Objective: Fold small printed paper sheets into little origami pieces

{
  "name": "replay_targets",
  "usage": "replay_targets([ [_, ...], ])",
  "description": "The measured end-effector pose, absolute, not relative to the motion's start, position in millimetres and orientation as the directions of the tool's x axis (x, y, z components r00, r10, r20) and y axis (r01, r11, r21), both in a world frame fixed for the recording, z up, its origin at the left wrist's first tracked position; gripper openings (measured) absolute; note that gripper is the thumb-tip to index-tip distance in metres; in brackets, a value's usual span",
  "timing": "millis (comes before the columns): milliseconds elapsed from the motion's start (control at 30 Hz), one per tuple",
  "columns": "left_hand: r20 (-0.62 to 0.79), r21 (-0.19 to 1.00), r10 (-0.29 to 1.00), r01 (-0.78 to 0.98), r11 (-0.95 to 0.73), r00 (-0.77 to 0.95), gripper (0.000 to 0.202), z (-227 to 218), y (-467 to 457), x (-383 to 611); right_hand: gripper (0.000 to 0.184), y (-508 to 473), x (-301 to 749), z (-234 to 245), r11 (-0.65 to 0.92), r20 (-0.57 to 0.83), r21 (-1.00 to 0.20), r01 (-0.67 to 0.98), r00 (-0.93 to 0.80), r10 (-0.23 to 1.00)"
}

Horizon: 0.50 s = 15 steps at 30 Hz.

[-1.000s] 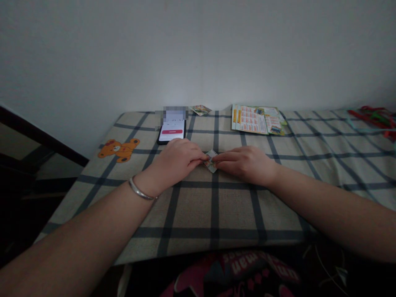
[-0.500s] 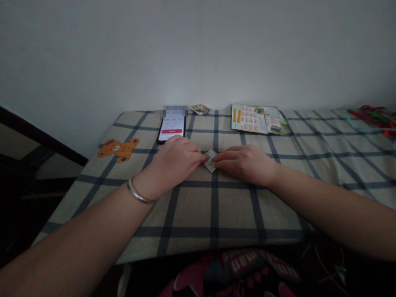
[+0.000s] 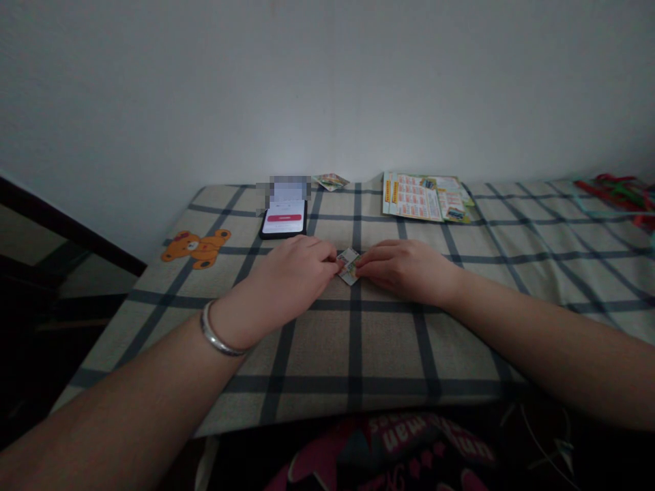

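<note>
A small folded piece of printed paper (image 3: 348,265) lies on the checked cloth in the middle of the table. My left hand (image 3: 289,276), with a silver bangle (image 3: 215,334) on its wrist, pinches the paper's left edge with closed fingertips. My right hand (image 3: 406,269) presses its fingertips together on the paper's right edge. Both hands rest low on the cloth, and most of the paper is hidden between them.
A lit phone (image 3: 284,217) lies just behind my left hand. Printed leaflets (image 3: 424,198) and a small folded paper (image 3: 331,181) lie near the wall. Red and green strips (image 3: 621,191) sit at the far right. The checked tablecloth (image 3: 389,341) has a bear print (image 3: 197,247).
Both hands stay on the small paper. My left arm has slid slightly back toward me, and the phone screen looks a little different.
</note>
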<state>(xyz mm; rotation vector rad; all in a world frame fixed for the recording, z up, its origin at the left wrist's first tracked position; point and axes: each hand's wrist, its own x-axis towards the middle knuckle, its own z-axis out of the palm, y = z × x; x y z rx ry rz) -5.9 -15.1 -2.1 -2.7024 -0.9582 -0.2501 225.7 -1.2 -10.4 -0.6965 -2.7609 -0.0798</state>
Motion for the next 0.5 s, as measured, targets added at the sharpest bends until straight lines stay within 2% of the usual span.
replay_targets([
  [200, 0.145, -0.142, 0.632, 0.648, -0.748, 0.761, 0.023, 6.3, -19.1, -6.7, 0.023, -1.8, 223.4, -10.5, 0.885, 0.282, -0.018, 0.466, -0.847, 0.452],
  [333, 0.156, -0.145, 0.639, 0.658, -0.739, 0.753, 0.025, 6.1, -19.9, -6.1, 0.025, -1.7, 220.8, -13.3, 0.896, 0.330, -0.039, 0.443, -0.840, 0.430],
  [500, 0.165, -0.119, 0.599, 0.619, -0.776, 0.783, 0.027, 2.7, -15.7, -6.8, 0.023, -3.3, 220.6, -17.6, 0.863, 0.354, -0.016, 0.506, -0.804, 0.478],
])
